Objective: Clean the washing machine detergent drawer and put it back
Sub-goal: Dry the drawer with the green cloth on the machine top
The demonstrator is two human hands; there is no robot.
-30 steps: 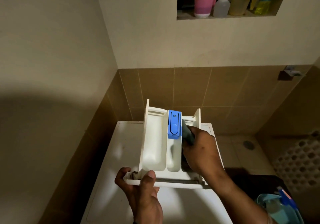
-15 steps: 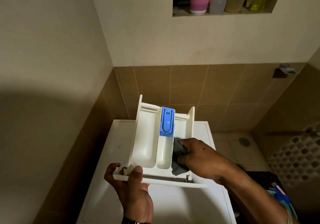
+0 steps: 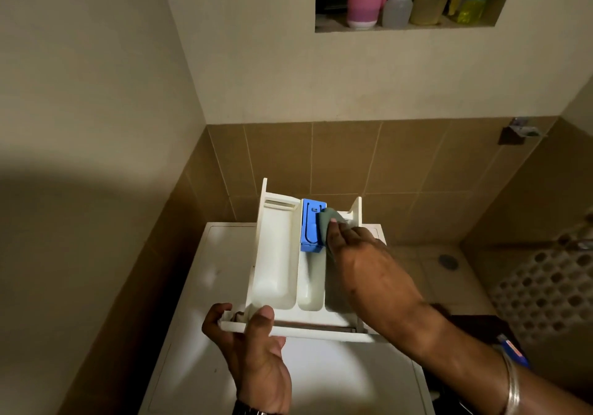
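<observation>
Tiled corner, white washer top point(image 3: 205, 286). Drawer point(image 3: 276, 273) held above it: left hand point(image 3: 253, 350) grips front lip, thumb on top; right hand point(image 3: 362, 254) presses cloth point(image 3: 325, 225) against blue insert point(image 3: 309, 225). Likely light, stiff, slick plastic; front lip seems the safest hold.

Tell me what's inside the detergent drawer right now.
Inside the detergent drawer: a blue insert and a grey cloth pressed by the right hand, which covers the right compartment.

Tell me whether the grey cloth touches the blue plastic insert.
Touching: the head view shows the grey cloth, pressed by the right hand, overlapping the blue plastic insert's right edge.
</observation>
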